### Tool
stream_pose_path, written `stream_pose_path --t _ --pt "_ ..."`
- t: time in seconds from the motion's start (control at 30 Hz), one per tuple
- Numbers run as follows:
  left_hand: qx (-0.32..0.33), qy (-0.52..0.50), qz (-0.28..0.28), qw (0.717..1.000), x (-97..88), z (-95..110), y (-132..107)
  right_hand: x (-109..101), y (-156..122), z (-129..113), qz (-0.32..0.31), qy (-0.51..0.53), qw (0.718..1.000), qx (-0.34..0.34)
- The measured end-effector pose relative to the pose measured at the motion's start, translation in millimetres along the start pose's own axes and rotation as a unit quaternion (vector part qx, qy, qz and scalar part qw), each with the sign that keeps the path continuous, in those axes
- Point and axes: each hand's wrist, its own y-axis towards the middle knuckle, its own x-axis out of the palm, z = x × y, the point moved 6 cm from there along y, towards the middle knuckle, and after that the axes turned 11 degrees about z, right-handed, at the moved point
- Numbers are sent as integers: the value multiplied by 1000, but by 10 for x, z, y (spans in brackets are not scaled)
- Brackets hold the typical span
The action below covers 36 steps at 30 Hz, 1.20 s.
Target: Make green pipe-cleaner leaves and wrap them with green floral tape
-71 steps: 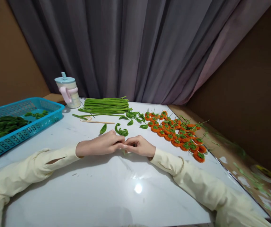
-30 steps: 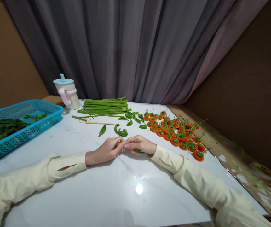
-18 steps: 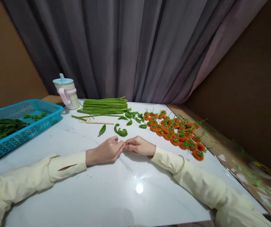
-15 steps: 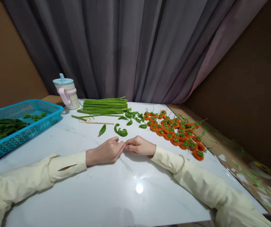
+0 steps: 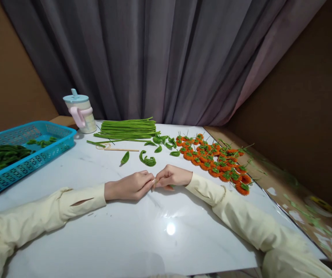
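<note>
Fingertip to fingertip, my left hand (image 5: 134, 185) and my right hand (image 5: 173, 177) meet over the middle of the white table (image 5: 119, 239). Both are closed in a pinch, and whatever lies between them is hidden by the fingers. Just beyond the fingers lie a curled green pipe-cleaner piece (image 5: 148, 159) and a single green leaf shape (image 5: 124, 157). More green leaf shapes (image 5: 166, 141) are scattered farther back. To the right sits a cluster of fuzzy orange rounds (image 5: 224, 175) with green tops and thin stems.
A bundle of green pipe cleaners (image 5: 127, 128) lies at the back, with a thin wooden stick (image 5: 122, 150) before it. On the left, a blue basket (image 5: 53, 148) holds green pieces. A lidded cup (image 5: 80, 114) stands behind it. A grey curtain (image 5: 154, 58) hangs at the back.
My right hand has turned slightly at the wrist, its lower fingers now spreading a little downward. My left hand stays nearly in place, fingertips still meeting the right.
</note>
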Motion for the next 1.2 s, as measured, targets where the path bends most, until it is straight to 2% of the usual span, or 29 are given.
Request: stream_pose_path --t 0.13,0.27,0.5,0.63,0.83,1.0,1.07,1.2 --pt "-91 -136 12 986 -28 -91 11 -28 -14 -24 15 29 999 -10" --pt "-119 -178 16 977 -30 -128 12 -29 -24 -41 19 51 999 -4" --pt "-133 -127 47 982 -56 -152 15 -42 -13 -65 47 42 998 -1" --pt "-127 -97 44 986 -48 -156 12 -25 14 -28 56 20 998 1" --pt "-99 -93 35 990 -26 -154 1 2 12 -23 80 -69 994 -21" --pt "-87 -85 20 992 -6 -131 -2 -13 7 -58 122 -156 978 -67" --pt "-91 -92 19 991 -11 -120 4 -12 7 -44 109 -140 982 -60" --pt "-102 -144 14 984 -34 -104 19 15 -14 -23 39 -30 999 -22"
